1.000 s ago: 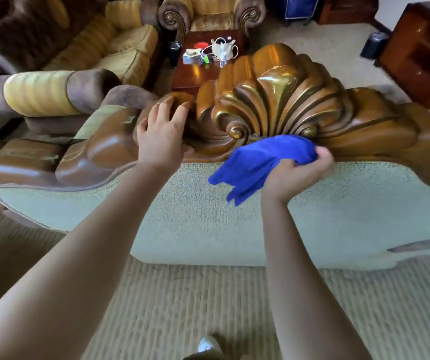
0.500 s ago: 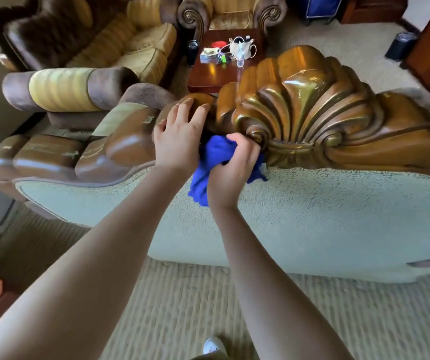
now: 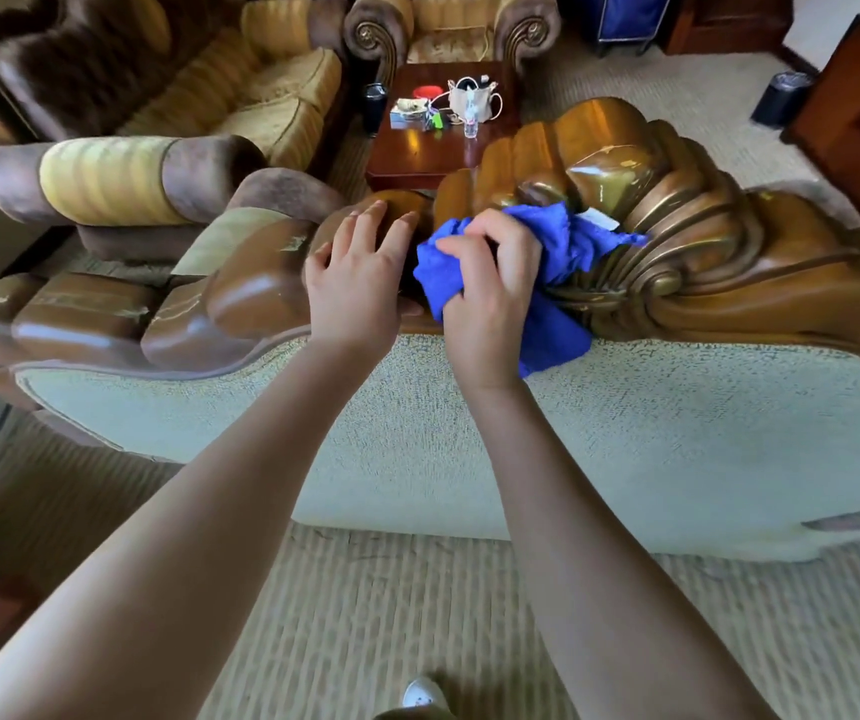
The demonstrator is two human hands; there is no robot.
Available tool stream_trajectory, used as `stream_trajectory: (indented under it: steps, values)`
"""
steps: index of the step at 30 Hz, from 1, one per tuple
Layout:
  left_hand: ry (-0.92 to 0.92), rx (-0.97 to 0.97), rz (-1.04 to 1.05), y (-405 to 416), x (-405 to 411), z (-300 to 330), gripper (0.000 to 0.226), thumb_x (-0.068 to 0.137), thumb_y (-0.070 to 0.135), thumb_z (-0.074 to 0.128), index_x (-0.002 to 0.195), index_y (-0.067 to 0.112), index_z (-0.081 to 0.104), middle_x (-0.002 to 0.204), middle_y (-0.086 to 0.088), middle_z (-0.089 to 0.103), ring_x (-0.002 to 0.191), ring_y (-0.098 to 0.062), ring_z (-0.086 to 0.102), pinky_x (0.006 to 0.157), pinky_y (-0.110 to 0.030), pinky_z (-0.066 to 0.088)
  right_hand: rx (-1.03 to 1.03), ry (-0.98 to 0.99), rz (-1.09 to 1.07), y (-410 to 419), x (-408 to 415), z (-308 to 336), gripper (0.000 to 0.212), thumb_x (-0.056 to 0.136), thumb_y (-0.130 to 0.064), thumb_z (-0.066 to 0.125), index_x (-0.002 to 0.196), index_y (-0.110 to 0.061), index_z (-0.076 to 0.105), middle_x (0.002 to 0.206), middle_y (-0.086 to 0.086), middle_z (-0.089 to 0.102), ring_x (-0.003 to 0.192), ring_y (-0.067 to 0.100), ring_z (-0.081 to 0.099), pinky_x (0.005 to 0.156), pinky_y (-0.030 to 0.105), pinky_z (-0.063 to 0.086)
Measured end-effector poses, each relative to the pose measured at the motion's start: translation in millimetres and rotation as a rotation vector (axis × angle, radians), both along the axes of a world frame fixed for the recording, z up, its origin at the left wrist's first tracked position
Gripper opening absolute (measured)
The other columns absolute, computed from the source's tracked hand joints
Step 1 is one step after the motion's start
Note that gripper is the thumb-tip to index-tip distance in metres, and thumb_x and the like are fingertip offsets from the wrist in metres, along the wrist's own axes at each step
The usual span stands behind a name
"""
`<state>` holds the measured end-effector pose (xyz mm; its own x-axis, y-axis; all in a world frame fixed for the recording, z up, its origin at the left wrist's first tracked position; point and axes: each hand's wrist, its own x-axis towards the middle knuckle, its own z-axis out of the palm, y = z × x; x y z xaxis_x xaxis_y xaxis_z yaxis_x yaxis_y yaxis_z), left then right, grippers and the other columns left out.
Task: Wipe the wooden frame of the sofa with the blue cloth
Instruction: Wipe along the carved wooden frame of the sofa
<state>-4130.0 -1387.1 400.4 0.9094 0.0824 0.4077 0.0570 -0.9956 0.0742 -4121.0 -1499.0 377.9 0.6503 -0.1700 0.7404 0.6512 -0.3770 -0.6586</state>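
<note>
Now the right hand grips the bunched cloth, pressing it on the carved shell crest of the frame. Just left of the cloth, the left hand rests on the frame, fingers straight.

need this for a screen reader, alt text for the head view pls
A person's right hand grips a bunched blue cloth against the carved shell crest of a sofa's wooden frame, while the left hand rests flat on the frame beside it.
</note>
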Motion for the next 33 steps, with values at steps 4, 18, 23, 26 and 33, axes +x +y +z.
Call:
stream_trajectory:
  steps: [4, 18, 23, 26, 33]
  values:
    - [0.072, 0.003, 0.004, -0.3, -0.2, 1.4, 0.081, 0.078, 0.029, 0.072, 0.146, 0.029, 0.027, 0.155, -0.001, 0.022, 0.142, -0.021, 0.020, 0.103, -0.045, 0.031, -0.114, 0.016, -0.045, -11.2, -14.4, -31.9, 0.019, 0.082, 0.004, 0.051, 0.092, 0.003, 0.068, 0.111, -0.001, 0.048, 0.102, 0.017, 0.046, 0.096, 0.014, 0.032]
    - [0.053, -0.021, -0.015, 1.2, -1.6, 0.6, 0.079, 0.079, 0.027, 0.071, 0.146, 0.030, 0.027, 0.155, -0.002, 0.022, 0.142, -0.022, 0.020, 0.103, -0.044, 0.030, -0.061, 0.013, -0.193, -19.5, -14.4, -15.7, 0.030, 0.068, 0.020, 0.050, 0.091, 0.004, 0.061, 0.107, 0.019, 0.057, 0.104, 0.020, 0.048, 0.099, 0.023, 0.036]
    - [0.088, -0.042, -0.004, -4.3, -2.5, 4.0, 0.086, 0.076, 0.026, 0.075, 0.146, 0.028, 0.025, 0.156, -0.003, 0.018, 0.143, -0.023, 0.017, 0.106, -0.046, 0.026, 0.139, 0.066, -0.262, -11.0, -18.7, -2.2, 0.039, 0.067, 0.024, 0.041, 0.094, 0.005, 0.062, 0.104, 0.017, 0.055, 0.103, 0.021, 0.050, 0.095, 0.018, 0.037]
    - [0.093, -0.053, -0.010, -5.7, -1.7, 4.1, 0.085, 0.077, 0.024, 0.075, 0.146, 0.028, 0.026, 0.155, -0.003, 0.019, 0.143, -0.024, 0.018, 0.105, -0.047, 0.027, 0.104, 0.030, -0.263, -5.7, -13.0, 6.1, 0.037, 0.065, 0.023, 0.045, 0.089, 0.003, 0.065, 0.093, 0.015, 0.056, 0.091, 0.021, 0.051, 0.087, 0.021, 0.041]
    - [0.085, -0.025, -0.023, 0.4, -1.6, 3.8, 0.086, 0.075, 0.031, 0.076, 0.146, 0.029, 0.027, 0.155, -0.003, 0.021, 0.142, -0.024, 0.020, 0.104, -0.047, 0.030, -0.016, 0.036, -0.484, -23.6, -10.9, 0.3, 0.028, 0.069, 0.004, 0.042, 0.082, -0.007, 0.065, 0.086, 0.010, 0.059, 0.079, 0.031, 0.057, 0.068, 0.038, 0.041]
